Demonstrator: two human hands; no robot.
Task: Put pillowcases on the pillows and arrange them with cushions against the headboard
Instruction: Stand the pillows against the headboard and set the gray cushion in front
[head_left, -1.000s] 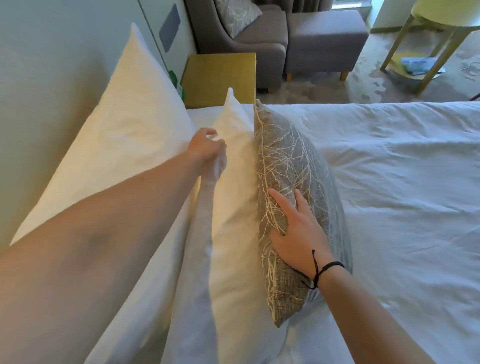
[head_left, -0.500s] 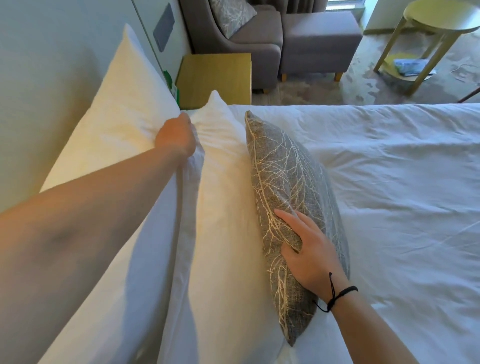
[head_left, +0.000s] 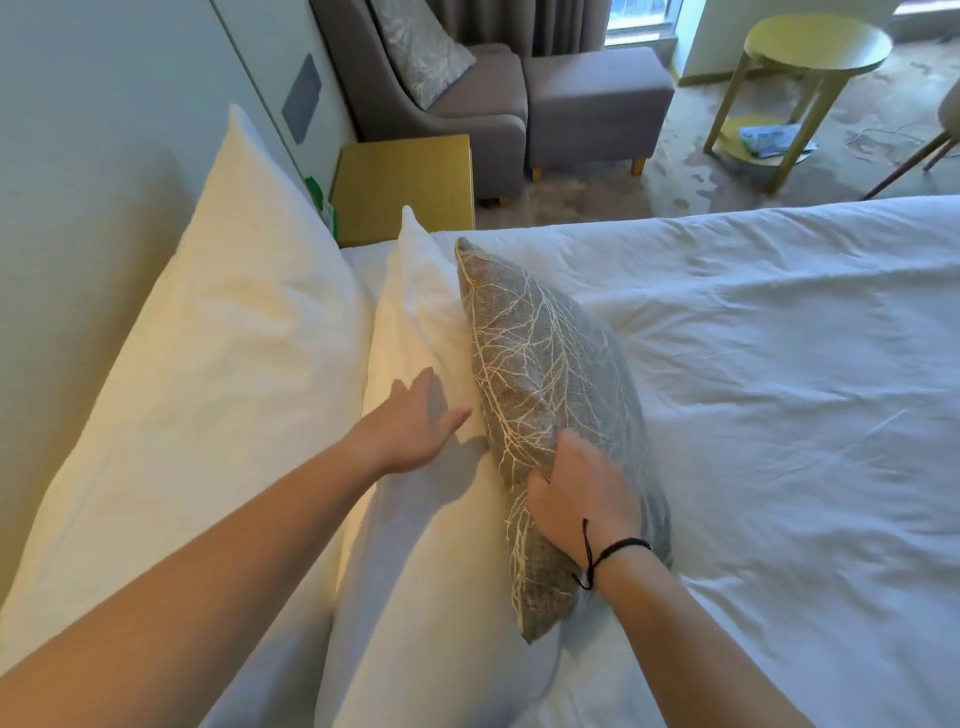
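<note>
A: Pillows first: where do they stand?

B: The large white pillow (head_left: 208, 353) leans against the headboard (head_left: 78, 156). A second white pillow (head_left: 415, 519) stands on edge just in front of it, and the grey cushion (head_left: 550, 395) stands on edge against that one, all on the white bed (head_left: 779, 389).

A: And the left hand?

B: The left hand (head_left: 410, 431) reaches forward with its fingers straight and spread, palm down over the face of the second pillow, close to the cushion's edge. It holds nothing. I cannot tell whether it touches the fabric or hovers just above it; a shadow lies beneath it.

A: The right?

B: The right hand (head_left: 576, 493) has its fingers curled round the near edge of the cushion, gripping it. A black cord (head_left: 608, 556) circles that wrist.

A: How does the cushion look?

B: Grey woven cloth with a pale branching pattern, plump, one corner pointing away.

A: Anything beyond the bed?

B: A yellow bedside table (head_left: 405, 182), a grey armchair (head_left: 467, 104) with a patterned cushion (head_left: 421, 57) on its seat, a grey footstool (head_left: 597, 98), and a round yellow-green table (head_left: 815, 41) with some blue paper (head_left: 774, 137) on its lower shelf.
</note>
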